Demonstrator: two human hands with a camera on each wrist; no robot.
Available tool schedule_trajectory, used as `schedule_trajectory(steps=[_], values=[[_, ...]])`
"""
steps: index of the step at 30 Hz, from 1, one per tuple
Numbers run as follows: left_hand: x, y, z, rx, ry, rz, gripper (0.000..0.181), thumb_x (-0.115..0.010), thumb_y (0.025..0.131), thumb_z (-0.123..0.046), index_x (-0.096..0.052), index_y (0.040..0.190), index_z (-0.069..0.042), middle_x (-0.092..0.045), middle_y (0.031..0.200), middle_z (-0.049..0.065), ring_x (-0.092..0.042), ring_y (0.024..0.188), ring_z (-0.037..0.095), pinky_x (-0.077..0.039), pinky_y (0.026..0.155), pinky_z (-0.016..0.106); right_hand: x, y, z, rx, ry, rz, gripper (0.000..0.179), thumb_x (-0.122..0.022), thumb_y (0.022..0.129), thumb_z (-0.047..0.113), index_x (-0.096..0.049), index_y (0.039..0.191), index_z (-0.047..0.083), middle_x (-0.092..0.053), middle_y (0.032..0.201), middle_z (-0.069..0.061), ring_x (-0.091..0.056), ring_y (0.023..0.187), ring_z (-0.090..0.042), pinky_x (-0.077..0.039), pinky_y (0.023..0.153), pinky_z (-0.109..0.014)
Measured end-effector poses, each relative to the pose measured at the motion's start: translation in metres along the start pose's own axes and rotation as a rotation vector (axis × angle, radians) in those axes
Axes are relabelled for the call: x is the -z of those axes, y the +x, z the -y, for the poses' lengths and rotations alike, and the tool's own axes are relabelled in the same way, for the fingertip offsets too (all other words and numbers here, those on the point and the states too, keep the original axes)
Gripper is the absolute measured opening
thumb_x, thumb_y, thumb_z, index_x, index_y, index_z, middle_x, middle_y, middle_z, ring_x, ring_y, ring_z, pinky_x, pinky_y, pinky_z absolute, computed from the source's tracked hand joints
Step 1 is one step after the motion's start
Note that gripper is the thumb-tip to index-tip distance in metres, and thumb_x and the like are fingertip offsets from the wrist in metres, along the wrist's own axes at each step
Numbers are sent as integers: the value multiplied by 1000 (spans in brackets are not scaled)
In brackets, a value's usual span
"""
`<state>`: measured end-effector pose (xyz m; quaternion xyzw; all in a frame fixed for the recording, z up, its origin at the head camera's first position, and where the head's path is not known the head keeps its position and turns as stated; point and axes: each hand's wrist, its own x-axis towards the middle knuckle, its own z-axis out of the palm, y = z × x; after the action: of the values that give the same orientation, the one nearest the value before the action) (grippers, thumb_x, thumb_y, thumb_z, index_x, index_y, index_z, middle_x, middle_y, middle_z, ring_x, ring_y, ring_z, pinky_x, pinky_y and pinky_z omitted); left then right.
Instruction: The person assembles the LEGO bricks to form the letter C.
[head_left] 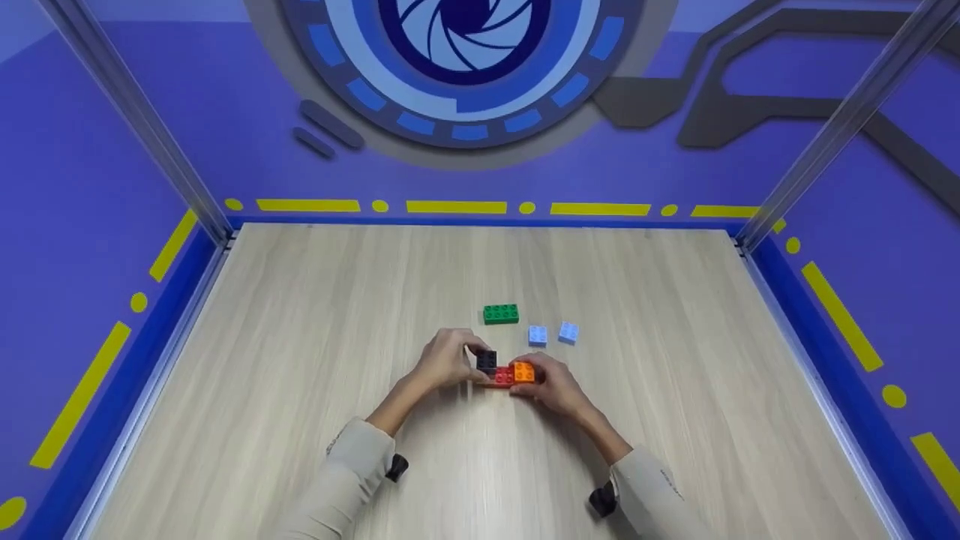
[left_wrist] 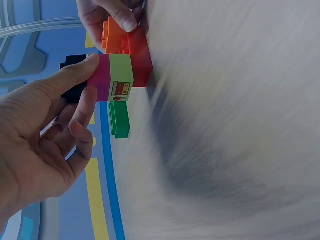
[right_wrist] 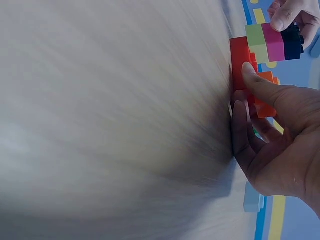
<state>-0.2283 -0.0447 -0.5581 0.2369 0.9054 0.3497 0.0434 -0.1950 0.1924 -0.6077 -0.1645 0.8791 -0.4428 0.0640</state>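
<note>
My left hand [head_left: 446,358] pinches a stack of bricks between thumb and fingers. The stack has a black brick [head_left: 487,360] on top, a magenta brick [left_wrist: 103,77] in the middle and a light green brick [left_wrist: 121,70] with a printed picture at the bottom. This stack stands over the left end of a long red brick [right_wrist: 239,55]; whether they are joined I cannot tell. An orange brick [head_left: 523,372] sits on the red brick's right end. Thumb and fingers of my right hand [head_left: 556,382] grip the red brick there, beside the orange one.
Behind the hands, a long green brick [head_left: 501,314] lies on the wooden table [head_left: 337,285]. Two small light blue bricks [head_left: 537,335] [head_left: 568,332] lie to its right. Blue-purple walls [head_left: 165,112] enclose the table's back and sides.
</note>
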Motion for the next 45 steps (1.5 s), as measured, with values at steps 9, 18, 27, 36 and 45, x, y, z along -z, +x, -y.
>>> schedule_trajectory(steps=[9,18,27,36,45], values=[[0,1,-4,40,-10,23,42,-97,65,-20,-80,102,-10,-75,96,5,-62,81,14,-49,75,30,0,0,-1,-27,24,-17,40,-82,86,15,-69,123,7,-70,121,-12,-61,106,-23,-50,97,-37],[-10,-5,5,-25,-75,-5,40,-93,72,-18,-76,106,-6,-69,98,9,-65,79,22,-48,67,21,0,0,-1,-14,40,-13,40,-82,86,14,-69,122,4,-70,121,-15,-62,109,-26,-50,99,-41],[-9,-5,16,-67,-212,50,43,-90,78,-21,-72,113,-5,-67,104,13,-68,86,31,-50,71,19,1,-1,-2,-22,14,-15,39,-81,86,17,-69,122,6,-70,120,-12,-58,102,-21,-47,91,-33],[13,7,20,-80,-311,109,35,-83,86,-31,-74,113,-9,-74,104,8,-66,92,22,-53,82,33,3,-3,-4,-50,32,-7,40,-81,86,14,-69,123,7,-69,119,-11,-57,101,-20,-46,90,-32],[22,39,19,-60,-336,51,23,-68,99,-19,-73,113,-3,-74,100,15,-66,78,15,-50,69,19,1,-1,-4,-38,72,8,39,-81,87,14,-69,123,6,-69,119,-13,-55,99,-19,-44,87,-28]])
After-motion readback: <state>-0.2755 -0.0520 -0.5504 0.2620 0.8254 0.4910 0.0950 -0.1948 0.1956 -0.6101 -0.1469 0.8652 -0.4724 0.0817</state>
